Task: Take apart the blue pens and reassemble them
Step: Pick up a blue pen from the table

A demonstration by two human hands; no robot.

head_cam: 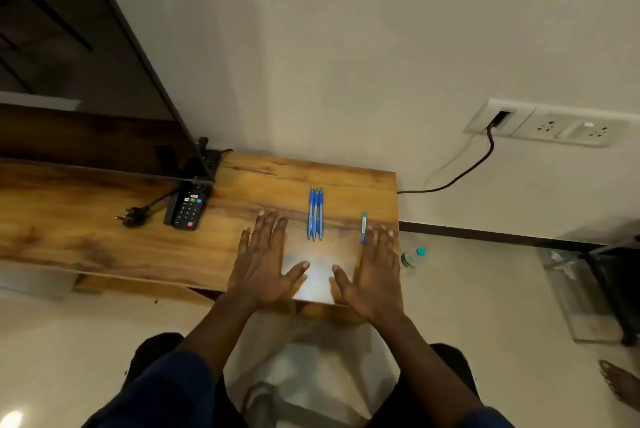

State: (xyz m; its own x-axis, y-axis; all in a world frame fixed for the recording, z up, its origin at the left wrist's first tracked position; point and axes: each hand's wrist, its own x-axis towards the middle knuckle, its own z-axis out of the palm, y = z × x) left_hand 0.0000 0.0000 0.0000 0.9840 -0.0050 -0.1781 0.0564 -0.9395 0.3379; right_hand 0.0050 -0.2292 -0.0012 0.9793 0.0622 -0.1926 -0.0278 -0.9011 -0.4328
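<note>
Head view: three blue pens (315, 214) lie side by side on the wooden table (104, 233), between the flat, spread, empty left hand (265, 263) and right hand (372, 270). One more pen (363, 227) (partly blue) lies by the right fingertips. Farther left sit a remote control (188, 207) and a loose plug (133, 215).

pens (315, 214) on table (104, 237) | between left hand (262, 271), right hand (373, 275)

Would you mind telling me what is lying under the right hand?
The right hand lies flat on the wooden table, fingers spread. Its fingertips touch or cover the near end of a teal pen. Anything under the palm is hidden.
</note>
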